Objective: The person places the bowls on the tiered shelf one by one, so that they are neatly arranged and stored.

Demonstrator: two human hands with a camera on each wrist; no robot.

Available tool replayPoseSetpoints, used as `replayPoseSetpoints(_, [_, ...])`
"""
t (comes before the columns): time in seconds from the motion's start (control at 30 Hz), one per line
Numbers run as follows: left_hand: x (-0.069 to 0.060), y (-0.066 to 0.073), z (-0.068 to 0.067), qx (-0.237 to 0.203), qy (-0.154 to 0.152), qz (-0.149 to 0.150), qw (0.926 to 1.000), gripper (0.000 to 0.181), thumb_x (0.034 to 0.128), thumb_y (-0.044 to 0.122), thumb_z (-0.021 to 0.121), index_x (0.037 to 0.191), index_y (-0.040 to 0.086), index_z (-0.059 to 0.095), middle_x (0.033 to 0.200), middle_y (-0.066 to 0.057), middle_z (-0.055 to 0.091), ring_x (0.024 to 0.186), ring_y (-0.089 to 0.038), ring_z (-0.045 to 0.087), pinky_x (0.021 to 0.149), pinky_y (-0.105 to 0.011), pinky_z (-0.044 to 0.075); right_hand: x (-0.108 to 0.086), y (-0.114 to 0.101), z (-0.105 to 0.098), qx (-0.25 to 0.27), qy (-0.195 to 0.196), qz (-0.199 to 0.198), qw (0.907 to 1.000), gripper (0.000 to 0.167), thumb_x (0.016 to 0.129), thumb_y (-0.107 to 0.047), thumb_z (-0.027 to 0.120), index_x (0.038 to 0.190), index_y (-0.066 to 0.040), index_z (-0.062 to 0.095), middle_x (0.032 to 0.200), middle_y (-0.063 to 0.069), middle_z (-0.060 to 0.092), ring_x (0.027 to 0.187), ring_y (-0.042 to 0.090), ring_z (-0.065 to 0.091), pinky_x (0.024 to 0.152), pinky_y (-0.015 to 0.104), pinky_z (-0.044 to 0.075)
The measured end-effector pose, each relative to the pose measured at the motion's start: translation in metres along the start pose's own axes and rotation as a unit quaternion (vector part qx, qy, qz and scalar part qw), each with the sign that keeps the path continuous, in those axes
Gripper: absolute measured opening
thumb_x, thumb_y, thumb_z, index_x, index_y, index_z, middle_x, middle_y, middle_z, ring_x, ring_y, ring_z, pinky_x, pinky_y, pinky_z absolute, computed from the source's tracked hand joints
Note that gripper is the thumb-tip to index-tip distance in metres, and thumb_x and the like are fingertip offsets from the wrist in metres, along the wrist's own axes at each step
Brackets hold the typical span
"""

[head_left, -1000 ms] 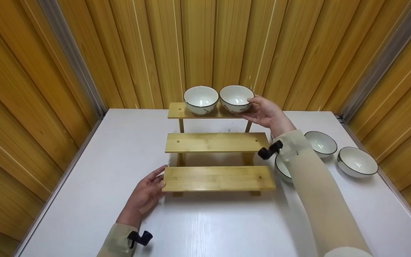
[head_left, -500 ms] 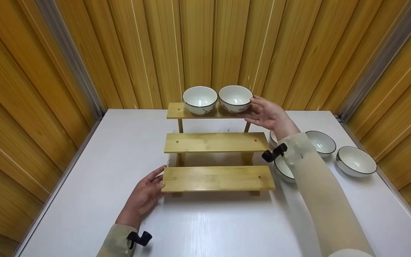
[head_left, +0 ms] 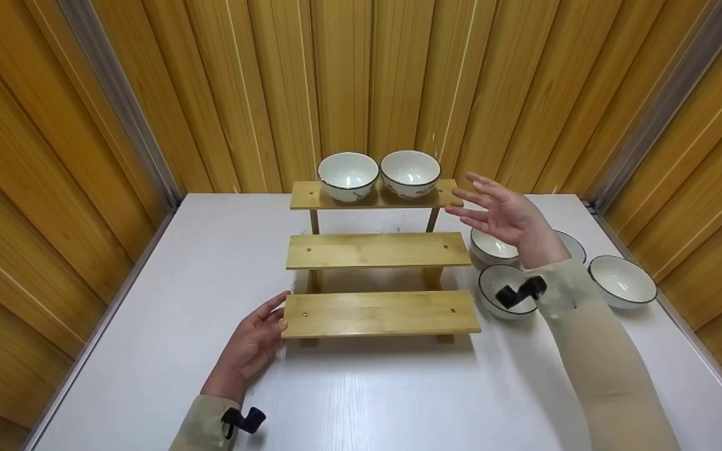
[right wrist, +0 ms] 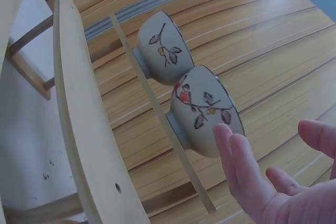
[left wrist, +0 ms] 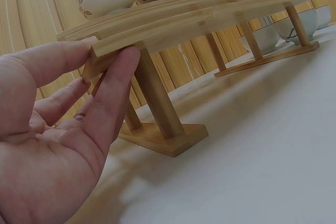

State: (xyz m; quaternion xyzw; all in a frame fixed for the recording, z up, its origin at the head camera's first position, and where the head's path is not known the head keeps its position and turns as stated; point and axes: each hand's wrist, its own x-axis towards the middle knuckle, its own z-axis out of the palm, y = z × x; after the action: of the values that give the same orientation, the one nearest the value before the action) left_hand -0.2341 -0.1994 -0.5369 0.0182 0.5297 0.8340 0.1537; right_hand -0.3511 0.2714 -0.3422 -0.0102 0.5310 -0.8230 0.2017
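A three-tier wooden rack (head_left: 380,314) stands on the white table. My left hand (head_left: 251,346) grips the left end of its lowest board, and the left wrist view shows thumb and fingers pinching the board's corner (left wrist: 113,51). Two white bowls with dark rims sit upright side by side on the top tier: the left bowl (head_left: 348,178) and the right bowl (head_left: 410,175). Painted branches show on both, with red birds on the right bowl (right wrist: 205,111). My right hand (head_left: 505,216) hangs in the air to the right of the top tier, fingers spread, holding nothing.
Several more bowls stand on the table right of the rack: a nearer bowl (head_left: 492,275), one behind it (head_left: 492,247), one partly hidden by my right wrist (head_left: 573,245), and an outer bowl (head_left: 623,282). Wood-patterned walls (head_left: 398,75) enclose the back and sides.
My right hand has let go of the right bowl on the top tier and moved away to the right. The left hand keeps its grip on the rack.
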Motion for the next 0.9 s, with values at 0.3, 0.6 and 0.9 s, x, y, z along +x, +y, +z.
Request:
replayPoseSetpoints(0.3, [-0.001, 0.000, 0.000, 0.002, -0.003, -0.001, 1.0000, 0.074, 0.0980, -0.006, 0.059, 0.163, 0.009, 0.027, 0.139, -0.005, 0.056, 0.119, -0.017, 0.066, 0.093, -0.027, 0.059, -0.043, 0.008, -0.029, 0.010, -0.045, -0.027, 0.9986, 0.033, 0.110, -0.023, 0.048, 0.143, -0.024, 0.049, 0.139, 0.006, 0.064, 0.116, 0.032, 0.072, 0.093, 0.035, 0.061])
replayPoseSetpoints(0.6, [-0.001, 0.001, 0.001, -0.004, 0.003, -0.003, 1.0000, 0.074, 0.0970, -0.005, 0.060, 0.162, 0.010, 0.029, 0.142, -0.007, 0.055, 0.121, -0.019, 0.065, 0.096, -0.029, 0.058, -0.079, 0.024, -0.060, 0.017, -0.097, -0.053, 0.9937, 0.034, 0.113, -0.019, 0.036, 0.141, -0.024, 0.053, 0.139, 0.005, 0.066, 0.120, 0.031, 0.070, 0.096, 0.035, 0.060])
replayPoseSetpoints(0.9, [-0.002, 0.001, 0.001, 0.002, -0.004, 0.002, 1.0000, 0.073, 0.0976, -0.005, 0.060, 0.162, 0.008, 0.028, 0.143, -0.006, 0.054, 0.123, -0.018, 0.064, 0.098, -0.029, 0.058, -0.111, 0.047, -0.091, 0.009, -0.102, -0.081, 0.9915, 0.039, 0.114, -0.015, 0.027, 0.142, -0.022, 0.052, 0.138, 0.004, 0.067, 0.121, 0.030, 0.070, 0.097, 0.034, 0.060])
